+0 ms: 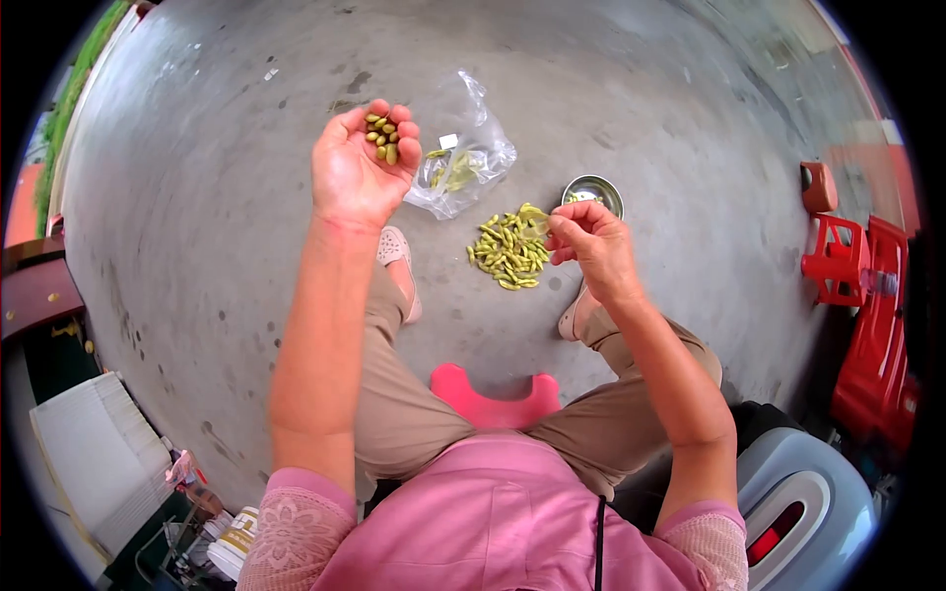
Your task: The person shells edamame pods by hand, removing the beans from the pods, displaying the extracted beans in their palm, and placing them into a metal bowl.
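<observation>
Several green beans [382, 138] lie in the cupped palm of my left hand [363, 167], which is turned up at the upper left with its fingers curled round them. My right hand [594, 246] pinches a thin, pale green pod [535, 225] between thumb and fingertips. Below that pod, a pile of green pods [507, 254] rests on the grey floor. Just behind my right hand stands a round metal bowl [617, 194] with some pale pieces inside, partly hidden by the hand. A clear plastic bag [478, 133] with a few green pods in it lies beside my left hand.
A pink stool [493, 404] is between my legs. Red plastic stools [838, 261] stand at the right edge, and a grey-blue rounded object [813, 473] is at the lower right. White stacked panels [99, 458] and a white tub [234, 547] are at the lower left.
</observation>
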Motion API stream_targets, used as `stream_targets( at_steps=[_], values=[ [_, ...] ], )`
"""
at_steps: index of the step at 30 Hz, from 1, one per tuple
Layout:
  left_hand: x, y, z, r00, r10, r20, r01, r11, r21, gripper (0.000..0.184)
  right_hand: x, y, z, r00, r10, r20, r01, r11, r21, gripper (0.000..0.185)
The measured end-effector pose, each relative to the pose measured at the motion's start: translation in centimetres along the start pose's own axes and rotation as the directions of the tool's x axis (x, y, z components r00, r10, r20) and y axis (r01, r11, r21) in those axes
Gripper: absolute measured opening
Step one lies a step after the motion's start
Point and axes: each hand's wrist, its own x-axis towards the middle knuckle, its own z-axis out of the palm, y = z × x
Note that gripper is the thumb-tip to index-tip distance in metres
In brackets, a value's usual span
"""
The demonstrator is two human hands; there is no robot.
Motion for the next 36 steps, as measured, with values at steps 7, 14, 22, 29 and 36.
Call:
stream_targets(
  at_steps=[7,14,22,29,36],
  values=[
    [0.2,1.2,-1.1,0.999,0.043,0.016,-0.041,0.991,-0.129,0.019,5.7,-2.9,8.1,0.986,-0.147,0.084,0.146,0.989,0.022,0.013],
    [0.7,1.0,-0.7,0.995,0.083,-0.049,-0.088,0.989,-0.118,0.022,13.0,3.4,9.7,0.985,-0.132,-0.110,0.126,0.990,-0.062,0.014],
    [0.1,-3.4,0.8,0.983,-0.069,0.167,0.085,0.992,-0.095,0.040,4.2,4.1,6.4,0.985,0.172,-0.004,-0.139,0.810,0.570,0.022],
    [-1.0,-8.5,2.2,0.961,-0.157,0.227,0.152,0.988,0.037,0.042,0.2,0.3,5.7,0.995,0.100,0.008,-0.057,0.500,0.864,0.030],
    [-1.1,-11.4,2.9,0.970,-0.172,0.173,0.134,0.968,0.211,0.040,0.0,0.6,5.3,0.996,0.007,-0.092,0.085,0.336,0.938,0.026]
  ],
)
